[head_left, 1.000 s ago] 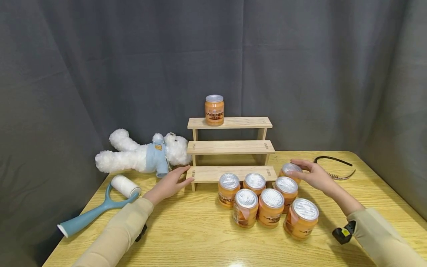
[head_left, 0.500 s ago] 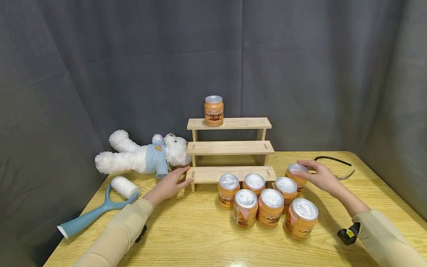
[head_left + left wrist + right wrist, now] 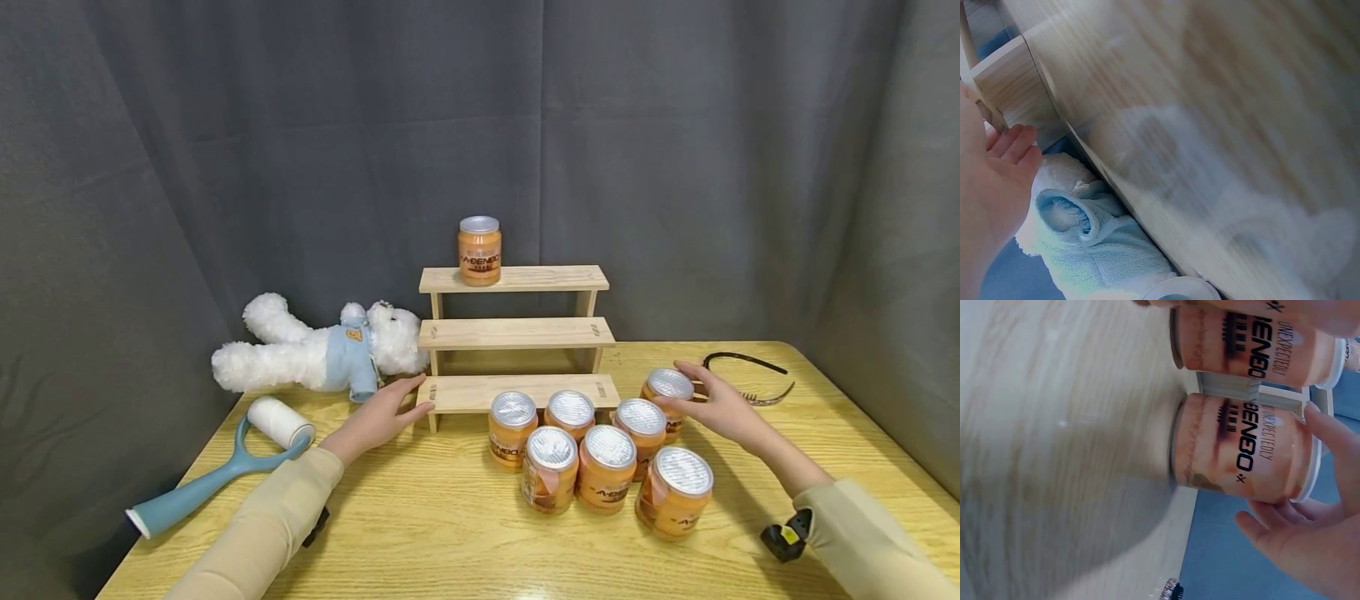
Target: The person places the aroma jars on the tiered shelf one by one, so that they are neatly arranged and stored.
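The orange jar (image 3: 670,388) that the right hand (image 3: 718,406) holds is on the right side of the table (image 3: 420,525), a little past the right end of the wooden stand (image 3: 517,333). It stands upright, with its silver lid up. The jar sits between the thumb and the fingers, up near the lid, and its lower part sticks out below the grip. In the right wrist view, the thumb is by one side of the lid and the bent fingers are by the other side. The grip is about as wide as the jar, but I cannot tell how hard it squeezes. Just beside that jar is another orange jar (image 3: 639,433), a bit nearer to the person. Five more jars (image 3: 609,471) stand close by, in front of the stand, and one top jar (image 3: 480,254) stands on the highest shelf, to the left. The left hand (image 3: 384,417) touches the left end of the lowest shelf, with loose fingers and the thumb spread away from them. A fluffy white toy (image 3: 303,360) in a blue top lies left of the stand. Near it is a white roll (image 3: 277,421) on a blue handle (image 3: 197,493). A dark hair band (image 3: 750,359) lies behind the right hand. A gray curtain (image 3: 375,150) hangs behind everything.
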A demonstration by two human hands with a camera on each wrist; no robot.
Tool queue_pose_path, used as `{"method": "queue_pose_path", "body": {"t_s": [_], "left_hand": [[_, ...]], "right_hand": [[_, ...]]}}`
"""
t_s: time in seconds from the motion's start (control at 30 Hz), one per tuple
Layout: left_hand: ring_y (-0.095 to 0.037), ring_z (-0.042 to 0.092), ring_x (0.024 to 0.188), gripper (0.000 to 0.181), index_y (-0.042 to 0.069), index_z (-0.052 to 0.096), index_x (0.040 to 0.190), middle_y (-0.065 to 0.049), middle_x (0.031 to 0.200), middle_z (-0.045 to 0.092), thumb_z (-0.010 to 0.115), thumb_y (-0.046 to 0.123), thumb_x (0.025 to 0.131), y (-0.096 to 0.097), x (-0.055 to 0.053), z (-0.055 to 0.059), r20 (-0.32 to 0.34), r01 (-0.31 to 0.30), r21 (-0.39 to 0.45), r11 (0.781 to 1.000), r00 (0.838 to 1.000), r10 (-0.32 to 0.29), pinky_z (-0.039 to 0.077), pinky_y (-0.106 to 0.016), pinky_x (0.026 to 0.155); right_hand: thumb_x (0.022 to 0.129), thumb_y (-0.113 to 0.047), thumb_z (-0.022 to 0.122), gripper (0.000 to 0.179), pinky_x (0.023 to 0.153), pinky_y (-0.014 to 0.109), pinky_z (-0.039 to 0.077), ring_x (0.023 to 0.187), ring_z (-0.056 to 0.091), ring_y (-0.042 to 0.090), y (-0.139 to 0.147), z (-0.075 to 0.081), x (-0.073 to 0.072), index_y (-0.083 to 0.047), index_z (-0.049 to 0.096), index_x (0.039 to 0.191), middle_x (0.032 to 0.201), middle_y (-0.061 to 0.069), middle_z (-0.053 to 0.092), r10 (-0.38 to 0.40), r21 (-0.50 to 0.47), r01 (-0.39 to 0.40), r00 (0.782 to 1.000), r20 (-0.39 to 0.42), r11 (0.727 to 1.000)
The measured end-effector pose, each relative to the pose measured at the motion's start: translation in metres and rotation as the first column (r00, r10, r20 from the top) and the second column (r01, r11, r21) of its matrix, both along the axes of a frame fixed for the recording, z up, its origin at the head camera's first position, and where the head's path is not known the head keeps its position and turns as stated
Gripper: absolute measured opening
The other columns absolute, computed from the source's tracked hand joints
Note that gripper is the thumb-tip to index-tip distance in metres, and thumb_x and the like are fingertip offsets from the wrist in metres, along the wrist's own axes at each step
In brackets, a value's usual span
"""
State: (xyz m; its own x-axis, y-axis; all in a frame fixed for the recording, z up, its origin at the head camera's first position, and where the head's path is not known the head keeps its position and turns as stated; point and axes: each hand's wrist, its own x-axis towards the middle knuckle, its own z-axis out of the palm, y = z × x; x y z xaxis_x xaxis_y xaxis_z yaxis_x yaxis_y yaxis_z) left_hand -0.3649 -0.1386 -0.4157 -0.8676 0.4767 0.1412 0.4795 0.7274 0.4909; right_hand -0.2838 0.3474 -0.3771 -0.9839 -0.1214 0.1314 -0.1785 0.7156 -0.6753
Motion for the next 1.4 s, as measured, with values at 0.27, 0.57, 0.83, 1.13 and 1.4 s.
{"method": "queue_pose_path", "body": {"t_s": [0.27, 0.57, 0.83, 1.13, 1.4], "left_hand": [[-0.033, 0.041, 0.132, 0.071, 0.007, 0.030, 0.148, -0.015, 0.147, 0.037, 0.048, 0.051, 0.094, -0.001, 0.000, -0.001, -0.002, 0.003, 0.002, 1.000, 1.000, -0.003, 0.037, -0.050, 0.107], [-0.033, 0.041, 0.131, 0.070, 0.007, 0.031, 0.147, -0.016, 0.147, 0.038, 0.048, 0.050, 0.094, 0.000, -0.002, 0.000, -0.010, 0.010, 0.004, 1.000, 1.000, -0.010, 0.037, -0.050, 0.107], [-0.033, 0.041, 0.132, 0.068, 0.006, 0.032, 0.147, -0.016, 0.146, 0.039, 0.049, 0.047, 0.095, 0.000, -0.002, -0.001, -0.017, 0.007, -0.009, 1.000, 1.000, -0.008, 0.037, -0.049, 0.108], [-0.033, 0.041, 0.132, 0.069, 0.005, 0.032, 0.146, -0.017, 0.146, 0.039, 0.049, 0.048, 0.095, 0.000, -0.005, 0.003, -0.027, 0.009, -0.021, 1.000, 1.000, -0.010, 0.037, -0.048, 0.108], [-0.033, 0.043, 0.131, 0.067, 0.005, 0.033, 0.146, -0.016, 0.146, 0.040, 0.049, 0.047, 0.095, 0.000, -0.003, 0.001, -0.026, -0.003, -0.030, 1.000, 1.000, 0.002, 0.038, -0.047, 0.107]], "right_hand": [[0.089, -0.037, 0.065, 0.073, 0.084, 0.041, 0.053, 0.118, 0.048, 0.046, -0.001, -0.007, -0.004, 0.008, 0.034, 0.137, 0.126, 0.029, 0.049, -0.065, -0.024, 0.065, 0.998, -0.002, 0.998], [0.087, -0.040, 0.065, 0.073, 0.079, 0.035, 0.055, 0.117, 0.049, 0.046, 0.000, -0.006, -0.004, 0.006, 0.036, 0.136, 0.125, 0.028, 0.050, -0.077, -0.004, 0.077, 0.997, 0.008, 0.997], [0.086, -0.039, 0.067, 0.073, 0.077, 0.032, 0.054, 0.114, 0.052, 0.045, 0.002, -0.005, -0.004, 0.008, 0.038, 0.135, 0.124, 0.028, 0.052, -0.063, 0.025, 0.063, 0.998, 0.007, 0.998], [0.086, -0.039, 0.067, 0.073, 0.074, 0.027, 0.054, 0.112, 0.054, 0.043, 0.001, -0.006, -0.004, 0.010, 0.040, 0.132, 0.121, 0.029, 0.054, -0.084, 0.023, 0.084, 0.996, 0.003, 0.996], [0.086, -0.042, 0.067, 0.067, 0.071, 0.030, 0.054, 0.105, 0.058, 0.038, 0.006, 0.006, -0.006, 0.006, 0.047, 0.127, 0.117, 0.026, 0.057, -0.095, 0.067, 0.097, 0.995, -0.033, 0.993]]}}
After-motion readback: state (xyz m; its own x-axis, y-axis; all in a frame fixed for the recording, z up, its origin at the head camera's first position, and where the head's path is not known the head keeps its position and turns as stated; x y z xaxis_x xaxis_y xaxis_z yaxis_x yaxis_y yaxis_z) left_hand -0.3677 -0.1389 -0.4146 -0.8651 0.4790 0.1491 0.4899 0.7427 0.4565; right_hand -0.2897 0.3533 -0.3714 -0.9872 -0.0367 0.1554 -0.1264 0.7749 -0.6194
